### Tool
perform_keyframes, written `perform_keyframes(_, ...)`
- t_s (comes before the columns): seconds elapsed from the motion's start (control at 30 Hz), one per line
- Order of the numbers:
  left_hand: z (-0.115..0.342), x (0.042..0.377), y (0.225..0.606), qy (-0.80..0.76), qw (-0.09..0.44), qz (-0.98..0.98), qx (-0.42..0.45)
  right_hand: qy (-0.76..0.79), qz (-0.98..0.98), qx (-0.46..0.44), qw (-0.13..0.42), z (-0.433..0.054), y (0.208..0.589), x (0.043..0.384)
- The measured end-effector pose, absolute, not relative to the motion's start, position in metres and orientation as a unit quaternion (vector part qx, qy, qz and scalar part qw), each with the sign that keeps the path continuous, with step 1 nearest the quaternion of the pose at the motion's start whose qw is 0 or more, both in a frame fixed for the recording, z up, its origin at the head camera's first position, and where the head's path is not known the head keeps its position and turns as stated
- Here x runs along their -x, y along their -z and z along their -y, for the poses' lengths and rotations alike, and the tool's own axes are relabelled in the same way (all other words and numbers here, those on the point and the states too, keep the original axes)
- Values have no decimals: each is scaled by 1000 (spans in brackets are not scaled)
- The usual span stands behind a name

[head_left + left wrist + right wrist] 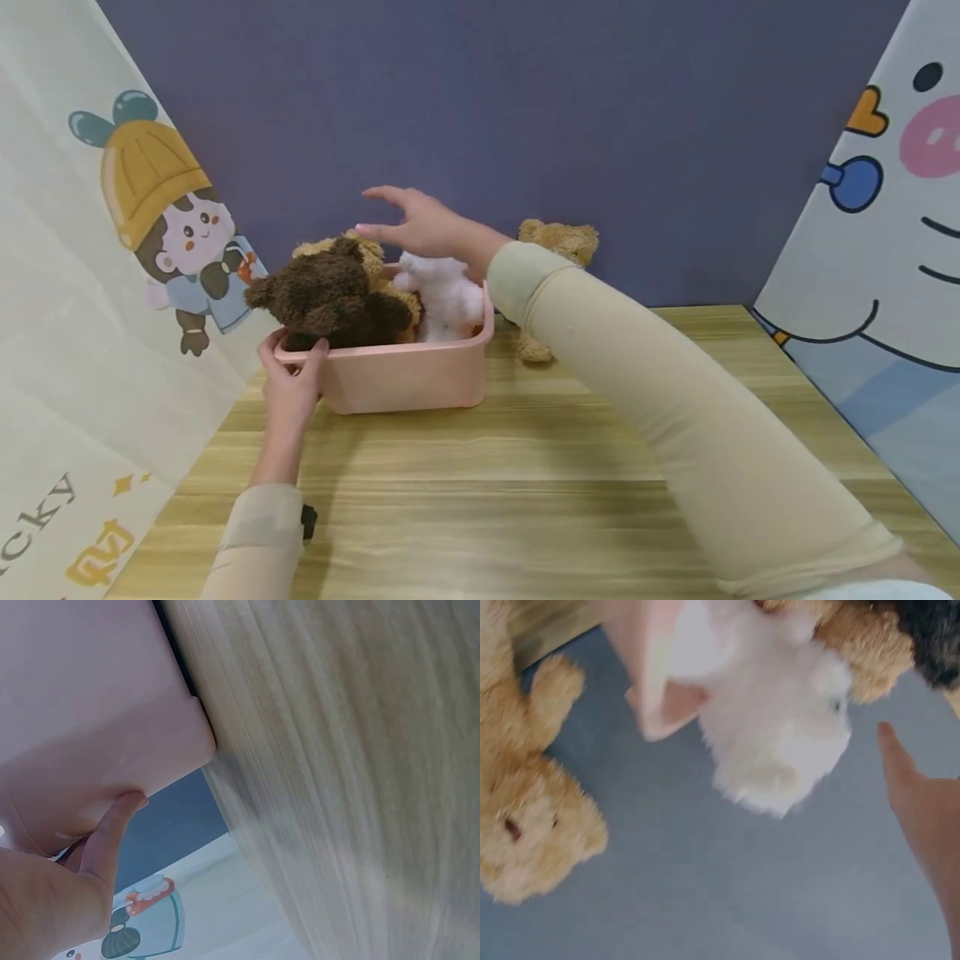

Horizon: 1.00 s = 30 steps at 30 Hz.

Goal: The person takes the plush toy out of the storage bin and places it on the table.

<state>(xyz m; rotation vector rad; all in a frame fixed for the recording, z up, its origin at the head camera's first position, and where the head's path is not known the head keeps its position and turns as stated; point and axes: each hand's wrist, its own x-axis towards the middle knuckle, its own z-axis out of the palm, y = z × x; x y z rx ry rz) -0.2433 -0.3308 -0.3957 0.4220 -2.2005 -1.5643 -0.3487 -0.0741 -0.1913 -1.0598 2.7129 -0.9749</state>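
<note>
A pink plastic bin [408, 379] stands on the table, filled with plush toys. My left hand [291, 390] grips its left end at the rim; in the left wrist view a finger [112, 832] of that hand lies along the bin wall [97, 735]. Inside lean a dark brown teddy bear [318, 292], a tan teddy bear [373, 260] partly hidden behind it, and a white plush toy [442, 293]. My right hand [429, 223] hovers above the bin with fingers spread, holding nothing. In the right wrist view it is beside the white plush toy [772, 735].
Another tan teddy bear [558, 242] sits right of the bin against the dark blue backdrop [675, 167], partly covered by my right sleeve. Printed white panels [900, 292] flank the wood-grain table [480, 517] on both sides.
</note>
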Motion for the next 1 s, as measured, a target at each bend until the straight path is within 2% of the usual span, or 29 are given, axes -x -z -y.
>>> perform_keyframes(0.27,331,239,391,556,205,790,-158,319,-868,374,70,116,209,334)
perform_keyframes(0.47,331,242,392,555,197,792,-157,285,-860,404,123,130,223,327)
perform_keyframes(0.57,330,243,393,555,196,793,-156,270,-862,409,133,133,229,326)
perform_keyframes(1.0,330,243,392,554,200,793,-157,260,-885,375,93,143,238,322)
